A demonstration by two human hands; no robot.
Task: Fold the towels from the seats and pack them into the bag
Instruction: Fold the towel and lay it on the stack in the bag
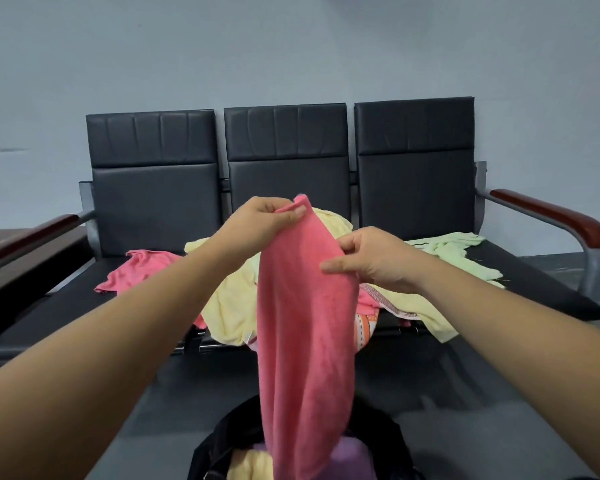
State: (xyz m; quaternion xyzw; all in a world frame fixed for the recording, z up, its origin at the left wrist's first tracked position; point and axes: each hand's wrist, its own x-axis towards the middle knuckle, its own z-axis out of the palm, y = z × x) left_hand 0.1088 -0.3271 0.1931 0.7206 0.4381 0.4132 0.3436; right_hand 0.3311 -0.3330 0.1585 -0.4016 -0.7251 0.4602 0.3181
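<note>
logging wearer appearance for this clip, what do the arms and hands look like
The left forearm and right forearm are bare, with no sleeve in view. The left hand and right hand wear no gloves; no ring, watch or bracelet shows.

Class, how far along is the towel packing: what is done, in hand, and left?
Done: a yellow towel and a purple cloth lie in the black bag. In hand: the left hand and right hand hold a pink towel hanging over it. Left: a second pink towel, yellow towels and a pale green towel lie loose on the seats.
</note>
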